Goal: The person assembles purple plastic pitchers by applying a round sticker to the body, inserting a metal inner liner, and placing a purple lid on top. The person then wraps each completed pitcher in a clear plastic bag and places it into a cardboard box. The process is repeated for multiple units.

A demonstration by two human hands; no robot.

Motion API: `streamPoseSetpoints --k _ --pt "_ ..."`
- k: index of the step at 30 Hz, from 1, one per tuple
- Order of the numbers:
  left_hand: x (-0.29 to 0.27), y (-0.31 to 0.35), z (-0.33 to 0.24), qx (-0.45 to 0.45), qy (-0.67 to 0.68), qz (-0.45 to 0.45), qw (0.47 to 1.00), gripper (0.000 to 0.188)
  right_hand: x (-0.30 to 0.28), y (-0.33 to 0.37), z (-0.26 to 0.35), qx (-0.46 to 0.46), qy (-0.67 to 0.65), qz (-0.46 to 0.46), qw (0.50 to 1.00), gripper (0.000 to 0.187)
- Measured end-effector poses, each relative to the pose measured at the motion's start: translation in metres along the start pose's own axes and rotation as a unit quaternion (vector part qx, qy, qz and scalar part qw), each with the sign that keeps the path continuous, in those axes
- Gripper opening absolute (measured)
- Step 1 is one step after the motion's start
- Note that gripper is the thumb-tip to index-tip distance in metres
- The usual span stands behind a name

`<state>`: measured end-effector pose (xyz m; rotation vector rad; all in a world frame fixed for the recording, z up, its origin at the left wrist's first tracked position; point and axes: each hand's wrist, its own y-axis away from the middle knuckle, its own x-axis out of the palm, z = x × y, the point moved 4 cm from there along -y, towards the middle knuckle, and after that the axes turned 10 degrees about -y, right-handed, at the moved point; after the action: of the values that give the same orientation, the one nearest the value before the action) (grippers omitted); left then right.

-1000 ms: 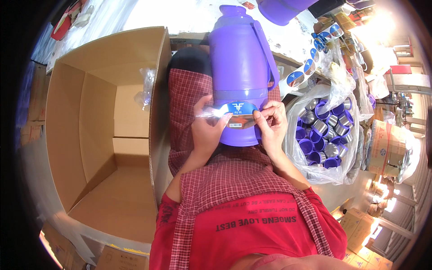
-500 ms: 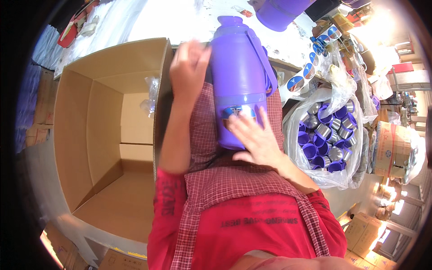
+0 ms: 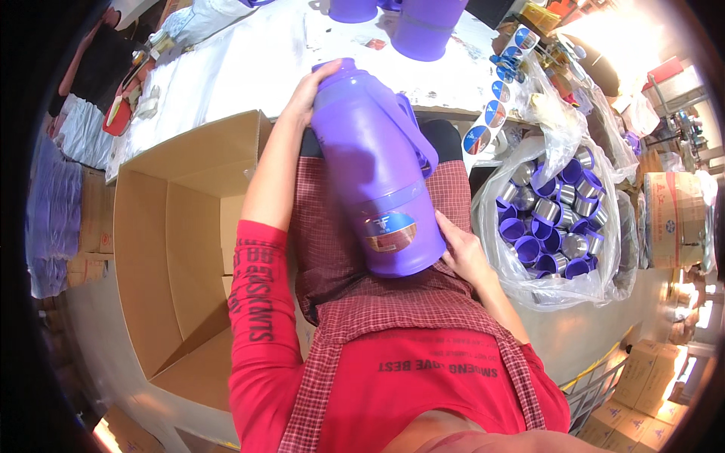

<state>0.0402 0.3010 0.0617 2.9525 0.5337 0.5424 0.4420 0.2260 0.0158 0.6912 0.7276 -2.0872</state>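
Note:
A purple thermos flask (image 3: pixel 374 170) lies tilted across my lap, its neck away from me and its base toward my belly. My left hand (image 3: pixel 308 92) is closed around the neck end. At the base my right hand (image 3: pixel 464 253) grips the right side, thumb on top and the other fingers largely hidden underneath. A blue and brown oval sticker (image 3: pixel 390 229) sits on the flask's lower body, facing up. The flask's carrying handle (image 3: pixel 419 140) is on its right side.
An open cardboard box (image 3: pixel 162 226) stands at my left. To my right is a clear plastic bag (image 3: pixel 495 279) of steel and purple cups (image 3: pixel 540 230). A sticker strip (image 3: pixel 495 113) hangs by the white table (image 3: pixel 279 57), which bears more purple flasks (image 3: pixel 427 30). Another person (image 3: pixel 102 57) is at far left.
My left hand has come onto the flask's neck. My right hand has slid off the sticker to the base's side. The flask now tilts, its neck shifted left and its base right.

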Motion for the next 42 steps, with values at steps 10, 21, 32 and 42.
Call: streamPoseSetpoints --k 10,21,32,42 --pt "-0.016 0.029 -0.019 0.101 0.008 -0.031 0.994 0.037 -0.026 -0.006 -0.027 0.081 -0.136 -0.045 0.986 0.053" --pt "-0.005 0.065 -0.025 0.15 0.148 -0.127 0.969 0.046 -0.07 -0.016 -0.038 0.121 -0.373 -0.41 0.824 0.033" --pt "0.021 0.092 -0.055 0.273 0.207 -0.116 0.932 0.047 -0.102 -0.091 -0.026 0.12 -0.297 -0.493 0.809 0.045" --pt "0.034 0.107 -0.077 0.458 0.077 -0.011 0.886 0.07 -0.111 -0.133 -0.062 0.146 -0.564 -0.431 0.689 0.041"
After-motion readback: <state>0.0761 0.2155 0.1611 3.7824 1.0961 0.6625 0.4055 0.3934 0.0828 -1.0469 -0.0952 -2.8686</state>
